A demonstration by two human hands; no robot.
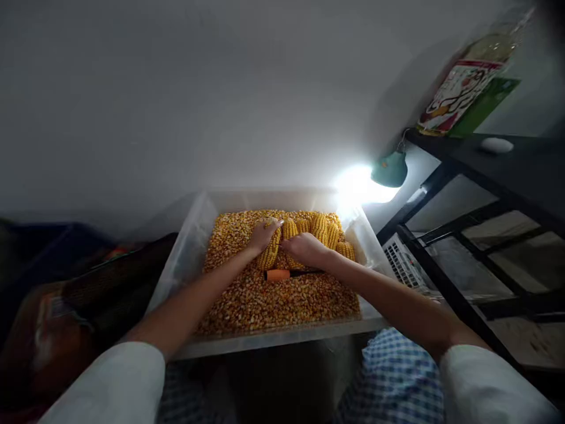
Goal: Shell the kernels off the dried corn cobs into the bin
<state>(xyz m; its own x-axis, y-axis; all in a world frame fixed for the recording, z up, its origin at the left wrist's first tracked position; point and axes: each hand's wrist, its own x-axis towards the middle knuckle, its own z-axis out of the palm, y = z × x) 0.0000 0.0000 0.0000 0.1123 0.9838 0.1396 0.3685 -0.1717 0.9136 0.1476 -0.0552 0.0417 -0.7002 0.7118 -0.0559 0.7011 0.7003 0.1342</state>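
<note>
My left hand (262, 235) is wrapped round the upper part of a yellow corn cob (270, 253), which stands tilted among loose kernels. Right beside it, my right hand (305, 249) is closed, its fingers curled close to that cob; whatever they grip is hidden. Several more corn cobs (319, 228) lie behind and to the right of my right hand. Just below both hands, a tool with an orange handle (277, 275) and a dark, thin shaft rests on the corn kernels (265, 303).
A translucent plastic bin (180, 247) holds the corn, against a pale wall. A lit green lamp (390, 169) hangs at its back right corner. To the right is a black shelf (459, 153) with a large bottle (463, 88). A white basket (404, 262) stands below.
</note>
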